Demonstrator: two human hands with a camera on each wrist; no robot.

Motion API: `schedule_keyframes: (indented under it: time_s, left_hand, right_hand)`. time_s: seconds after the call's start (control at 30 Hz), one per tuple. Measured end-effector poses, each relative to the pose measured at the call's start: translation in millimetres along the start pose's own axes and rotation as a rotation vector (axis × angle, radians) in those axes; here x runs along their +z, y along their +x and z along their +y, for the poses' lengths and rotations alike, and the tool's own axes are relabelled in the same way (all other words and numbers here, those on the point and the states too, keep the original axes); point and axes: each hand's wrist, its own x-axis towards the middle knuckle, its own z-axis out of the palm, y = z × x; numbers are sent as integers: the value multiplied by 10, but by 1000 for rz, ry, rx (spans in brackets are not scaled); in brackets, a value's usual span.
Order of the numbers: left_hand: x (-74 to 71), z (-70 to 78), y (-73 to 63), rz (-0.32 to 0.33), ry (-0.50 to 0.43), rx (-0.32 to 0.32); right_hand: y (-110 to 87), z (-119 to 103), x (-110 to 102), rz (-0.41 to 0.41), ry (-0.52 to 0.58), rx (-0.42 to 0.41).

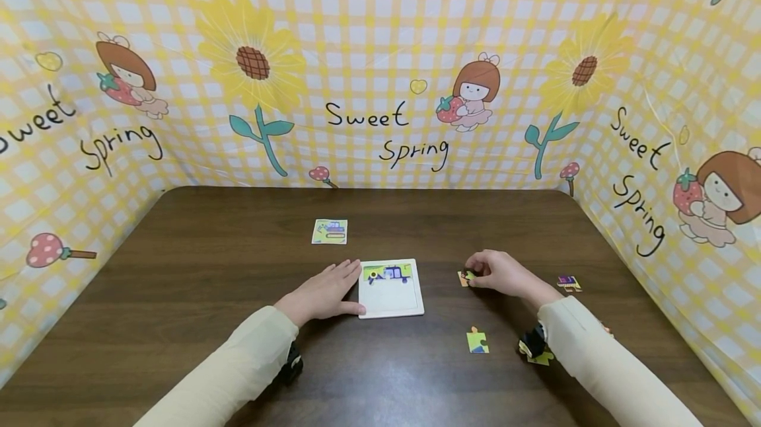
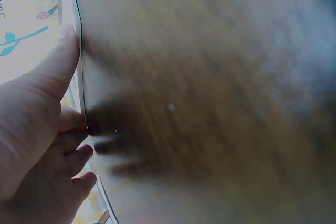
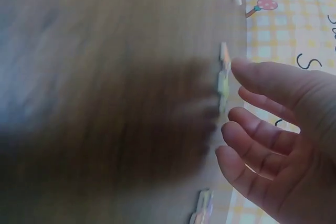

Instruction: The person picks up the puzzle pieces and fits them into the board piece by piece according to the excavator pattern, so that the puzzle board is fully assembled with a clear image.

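Observation:
My left hand (image 1: 326, 291) lies beside a white puzzle tray (image 1: 389, 305), its outstretched fingers and thumb touching the left edge. Picture pieces with a blue vehicle on green fill the tray's upper part; below them its bare base shows. To the right, my right hand (image 1: 502, 273) is over a small orange-and-green puzzle piece (image 1: 464, 279). In the right wrist view, the loosely bent fingers stand apart from the thumb around that piece (image 3: 223, 85), which appears flat on the table. Whether a fingertip touches it is unclear.
A square picture card (image 1: 329, 231) lies behind the tray to the left. Other loose pieces are a green one (image 1: 477, 342) nearer me, a purple one (image 1: 569, 283) at the right, and a green one (image 1: 541, 357) partly under the right wrist. Patterned cloth (image 1: 368, 70) walls the table.

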Motion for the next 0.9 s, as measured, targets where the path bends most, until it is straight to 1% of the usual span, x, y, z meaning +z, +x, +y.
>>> schedule_keyframes:
  time_s: [0.13,0.43,0.7,0.9]
  left_hand:
    - [-1,3,0,-2,-1,0]
    - [-3,5,2,-3,2,-3]
    - [8,-1,7,0,3,-6]
    - [9,-6,3,-1,4,-9]
  right_hand:
    - [-23,35,7,-14,-28,-7]
    - [-31,39,6,-20,-47,-5]
    - [-26,36,-3,-14,-43,-2]
    - [0,-19,-6,3,-42,-19]
